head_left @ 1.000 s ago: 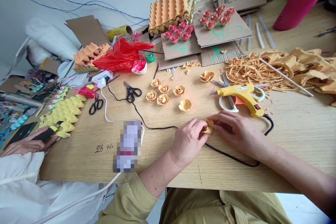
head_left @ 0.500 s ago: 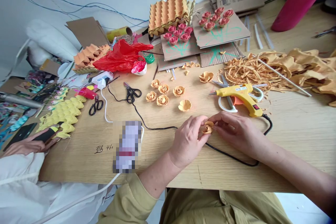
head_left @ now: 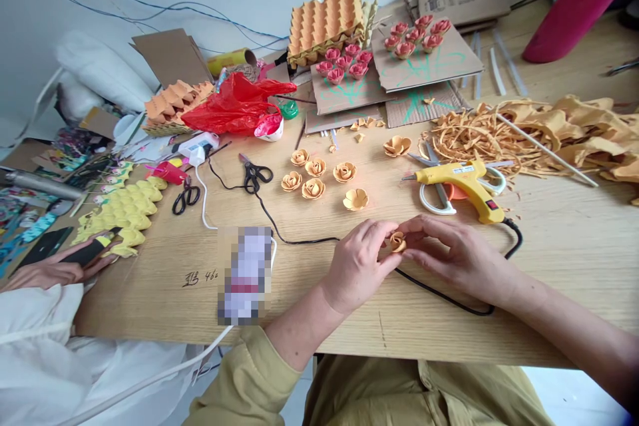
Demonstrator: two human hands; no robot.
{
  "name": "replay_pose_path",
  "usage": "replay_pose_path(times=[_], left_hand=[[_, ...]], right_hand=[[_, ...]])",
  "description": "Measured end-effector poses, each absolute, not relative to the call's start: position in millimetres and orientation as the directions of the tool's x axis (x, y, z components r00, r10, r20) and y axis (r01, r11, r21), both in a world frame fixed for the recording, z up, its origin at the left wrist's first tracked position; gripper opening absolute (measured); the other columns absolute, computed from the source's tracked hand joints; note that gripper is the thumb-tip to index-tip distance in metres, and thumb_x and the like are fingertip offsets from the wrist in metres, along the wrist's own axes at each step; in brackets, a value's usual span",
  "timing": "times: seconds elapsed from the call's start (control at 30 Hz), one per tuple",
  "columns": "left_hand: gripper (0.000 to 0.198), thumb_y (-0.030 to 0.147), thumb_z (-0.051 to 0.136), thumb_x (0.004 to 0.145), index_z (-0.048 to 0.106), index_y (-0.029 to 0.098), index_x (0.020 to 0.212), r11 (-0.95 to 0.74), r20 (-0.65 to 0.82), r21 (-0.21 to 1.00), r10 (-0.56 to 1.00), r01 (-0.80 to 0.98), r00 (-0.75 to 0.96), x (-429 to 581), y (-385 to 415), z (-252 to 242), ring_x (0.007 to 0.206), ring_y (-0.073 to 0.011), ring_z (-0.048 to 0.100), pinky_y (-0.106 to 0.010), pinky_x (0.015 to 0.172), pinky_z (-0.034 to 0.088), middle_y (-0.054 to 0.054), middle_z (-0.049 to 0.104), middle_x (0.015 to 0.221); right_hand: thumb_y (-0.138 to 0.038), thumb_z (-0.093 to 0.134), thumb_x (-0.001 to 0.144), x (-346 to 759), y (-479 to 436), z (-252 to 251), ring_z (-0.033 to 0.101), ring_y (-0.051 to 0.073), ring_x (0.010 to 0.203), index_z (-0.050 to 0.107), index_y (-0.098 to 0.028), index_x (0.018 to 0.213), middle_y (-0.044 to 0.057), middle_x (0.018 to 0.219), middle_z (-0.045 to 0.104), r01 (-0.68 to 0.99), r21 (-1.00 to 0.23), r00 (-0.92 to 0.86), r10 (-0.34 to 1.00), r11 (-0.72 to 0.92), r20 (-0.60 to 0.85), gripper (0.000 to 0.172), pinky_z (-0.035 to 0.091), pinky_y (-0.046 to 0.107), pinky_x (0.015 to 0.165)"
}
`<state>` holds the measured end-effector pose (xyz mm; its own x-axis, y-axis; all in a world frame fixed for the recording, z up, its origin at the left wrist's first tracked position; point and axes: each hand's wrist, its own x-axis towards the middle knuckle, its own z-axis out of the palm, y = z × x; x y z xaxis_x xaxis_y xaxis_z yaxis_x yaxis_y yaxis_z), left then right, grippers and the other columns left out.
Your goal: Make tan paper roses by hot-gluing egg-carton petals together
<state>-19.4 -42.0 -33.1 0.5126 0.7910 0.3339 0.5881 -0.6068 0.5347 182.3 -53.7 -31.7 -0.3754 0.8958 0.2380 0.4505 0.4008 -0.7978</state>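
Observation:
A small orange paper flower (head_left: pixel 398 241) with curled petals is pinched between my two hands, just above the front part of the table. My left hand (head_left: pixel 360 265) grips it from the left with thumb and fingers. From the right, my right hand (head_left: pixel 456 258) closes its fingertips on the petals; parts of the flower are covered by the fingers. Beyond my hands lie several finished-looking orange flowers (head_left: pixel 313 188) and an open petal cup (head_left: pixel 356 199). To the right rests a yellow glue gun (head_left: pixel 462 180), lying over white-handled scissors (head_left: pixel 436 206).
Black scissors (head_left: pixel 257 176), a phone-like blurred item (head_left: pixel 245 276) and a black cord (head_left: pixel 299 241) lie left of my hands. Orange scraps (head_left: pixel 469 133) heap at the right. Red flowers (head_left: pixel 344 61) sit on cardboard behind. At far left, a co-worker's hand (head_left: pixel 50 266) holds a cutter near a yellow egg tray (head_left: pixel 122 213).
My right fingers have closed further round the flower, which has turned slightly. The whole view has shifted a little; the things on the table look otherwise unmoved.

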Motion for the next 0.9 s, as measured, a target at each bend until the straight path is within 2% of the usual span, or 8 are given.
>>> replay_pose_path(times=[0.13, 0.3, 0.5, 0.73, 0.9], left_hand=[[0.025, 0.032, 0.066, 0.093, 0.058, 0.019, 0.113, -0.645, 0.377, 0.512, 0.762, 0.567, 0.526, -19.4, -42.1, -31.9, 0.089, -0.0183, 0.068, -0.032, 0.086, 0.057, -0.004, 0.071, 0.096], [0.03, 0.032, 0.07, 0.089, 0.059, 0.019, 0.114, -0.594, 0.379, 0.682, 0.786, 0.427, 0.489, -19.7, -37.3, -31.5, 0.091, -0.0165, 0.068, -0.026, 0.076, 0.06, -0.006, 0.067, 0.101], [0.017, 0.023, 0.069, 0.091, 0.063, 0.017, 0.105, -0.594, 0.439, 0.742, 0.781, 0.312, 0.443, -18.0, -37.4, -34.5, 0.083, -0.0118, 0.068, -0.021, 0.068, 0.061, -0.005, 0.067, 0.097], [0.02, 0.024, 0.075, 0.085, 0.066, 0.017, 0.102, -0.529, 0.395, 0.803, 0.817, 0.276, 0.419, -18.1, -39.3, -33.6, 0.088, -0.0148, 0.069, -0.023, 0.071, 0.064, -0.007, 0.068, 0.099], [0.029, 0.027, 0.08, 0.08, 0.066, 0.018, 0.103, -0.429, 0.303, 0.863, 0.863, 0.267, 0.405, -16.9, -38.3, -36.2, 0.081, -0.0138, 0.068, -0.025, 0.072, 0.064, -0.004, 0.067, 0.095]], right_hand=[[-0.027, 0.063, 0.094, 182.3, -53.2, -32.1, 0.069, 0.019, 0.085, 0.063, -0.023, 0.102, 0.005, 0.092, 0.073, 0.424, -0.795, -0.37, 0.884, 0.435, 0.286, 0.01, 0.055, 0.032, 0.076], [-0.027, 0.062, 0.095, 184.8, -54.2, -31.1, 0.067, 0.02, 0.089, 0.062, -0.023, 0.1, 0.006, 0.096, 0.071, 0.395, -0.795, -0.365, 0.873, 0.461, 0.324, 0.007, 0.054, 0.033, 0.08], [-0.02, 0.058, 0.096, 187.0, -52.5, -31.5, 0.066, 0.02, 0.091, 0.063, -0.024, 0.102, 0.005, 0.097, 0.068, 0.35, -0.787, -0.345, 0.851, 0.508, 0.396, 0.008, 0.053, 0.034, 0.08], [-0.021, 0.058, 0.096, 187.3, -52.2, -30.2, 0.067, 0.021, 0.092, 0.062, -0.025, 0.097, 0.006, 0.097, 0.069, 0.332, -0.793, -0.354, 0.846, 0.511, 0.398, 0.006, 0.055, 0.037, 0.081], [-0.024, 0.058, 0.096, 188.6, -54.6, -33.8, 0.07, 0.02, 0.09, 0.063, -0.026, 0.108, 0.004, 0.098, 0.073, 0.355, -0.827, -0.329, 0.886, 0.437, 0.327, 0.013, 0.057, 0.034, 0.079]])
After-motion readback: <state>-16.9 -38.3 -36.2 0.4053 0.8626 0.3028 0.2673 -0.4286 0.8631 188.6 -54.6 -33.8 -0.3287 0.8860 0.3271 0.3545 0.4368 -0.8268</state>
